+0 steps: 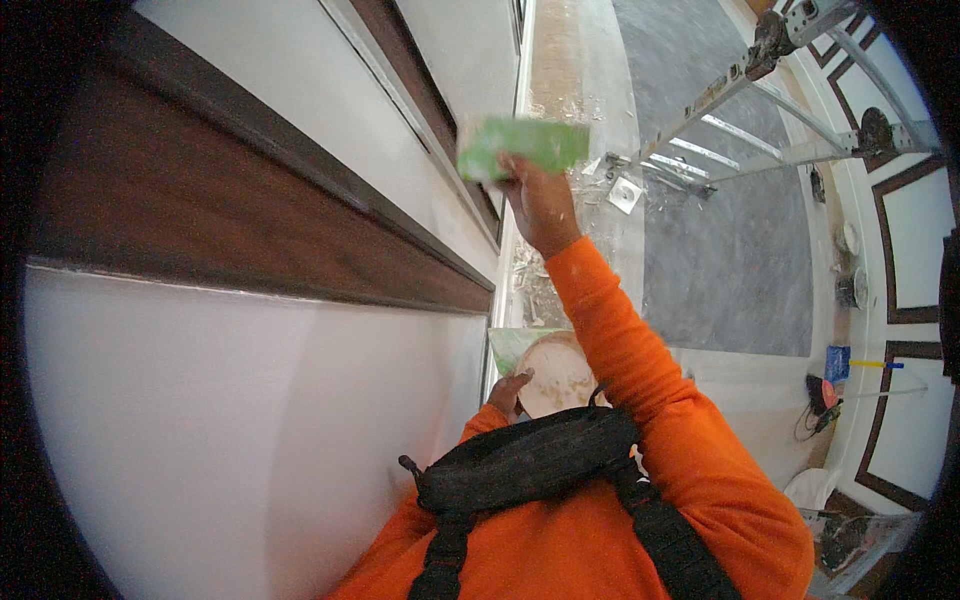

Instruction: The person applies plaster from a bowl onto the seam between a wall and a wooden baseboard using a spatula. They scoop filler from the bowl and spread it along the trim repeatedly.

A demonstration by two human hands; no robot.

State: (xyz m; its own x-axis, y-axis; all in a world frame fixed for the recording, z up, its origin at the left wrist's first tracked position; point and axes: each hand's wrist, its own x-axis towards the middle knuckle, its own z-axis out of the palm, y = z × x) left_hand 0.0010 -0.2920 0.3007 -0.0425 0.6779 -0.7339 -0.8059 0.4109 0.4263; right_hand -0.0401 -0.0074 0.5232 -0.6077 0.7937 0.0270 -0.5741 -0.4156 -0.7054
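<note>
Stretched out ahead of me beside the wall, my right hand [540,205] is closed on a flat green putty spreader [540,143], which is blurred by motion. Low and close to my body, my left hand [510,393] grips the rim of a round, pale bowl [555,375]. Beige smears mark the inside of this bowl. Behind the bowl's left side shows a second flat green piece [510,345]; whether my left hand also holds it, I cannot tell. The white wall [350,400] with a dark brown trim band [270,220] runs along my left.
An aluminium ladder [740,90] stands at the upper right. A white square plate [625,195] and scattered debris lie on the floor near a grey floor covering [730,260]. Along the right wall are a blue-headed tool with a yellow handle [838,362] and several containers.
</note>
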